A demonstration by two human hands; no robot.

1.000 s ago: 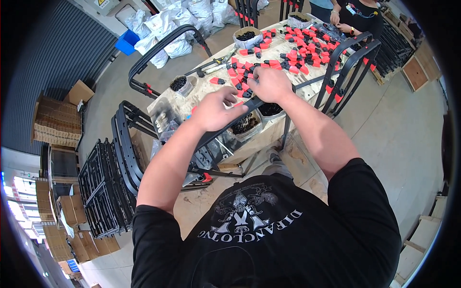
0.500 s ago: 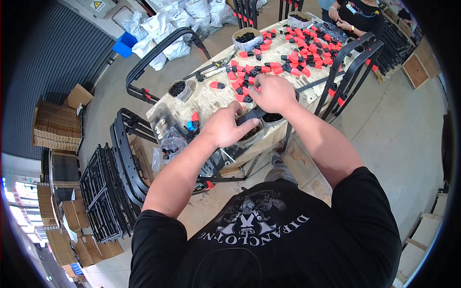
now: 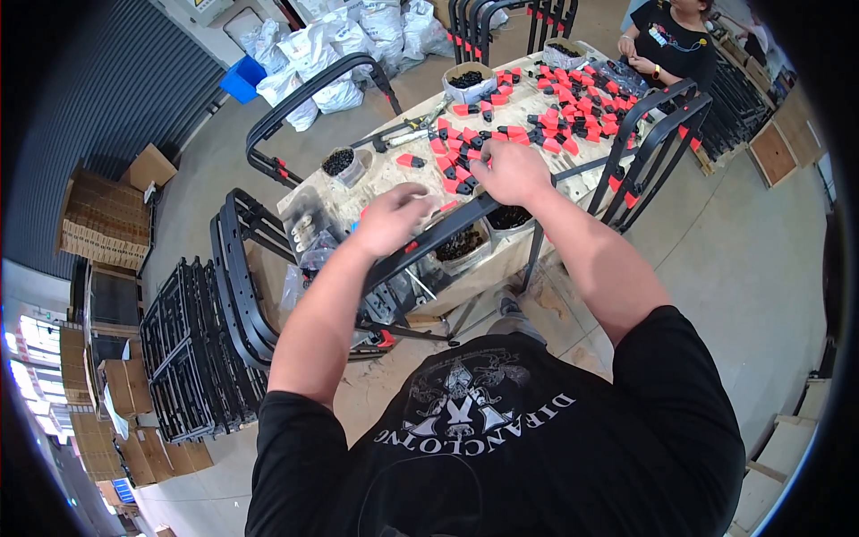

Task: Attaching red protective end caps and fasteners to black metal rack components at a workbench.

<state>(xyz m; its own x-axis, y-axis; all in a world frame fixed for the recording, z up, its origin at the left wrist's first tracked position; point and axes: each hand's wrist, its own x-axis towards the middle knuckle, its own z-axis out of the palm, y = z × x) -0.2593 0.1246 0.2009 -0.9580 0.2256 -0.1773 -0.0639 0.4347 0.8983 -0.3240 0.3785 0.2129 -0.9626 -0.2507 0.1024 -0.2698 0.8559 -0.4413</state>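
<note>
A black metal tube frame (image 3: 455,225) lies slantwise across the near edge of the table, below my hands. My left hand (image 3: 390,220) hovers over its left stretch, smeared by motion, so its grip is unclear. A small red piece (image 3: 445,207) shows just right of its fingertips. My right hand (image 3: 517,174) is over the bar with its fingers curled inward; whatever they hold, if anything, is hidden. Beside those fingers lies a pile of red-and-black plastic end pieces (image 3: 461,148). Two tubs of small black parts, a left one (image 3: 463,243) and a right one (image 3: 510,217), sit under the bar.
More red-and-black pieces (image 3: 586,103) cover the far table (image 3: 394,179). Further tubs of black parts (image 3: 340,163) (image 3: 469,80) stand along its far side. Upright black frames (image 3: 631,148) flank the right end; stacked frames (image 3: 192,349) stand left. A person (image 3: 667,45) works at the far right.
My left hand has lifted off the bar and moved left and up, uncovering more of the bar and the left tub. My right hand has barely moved. The view has shifted slightly.
</note>
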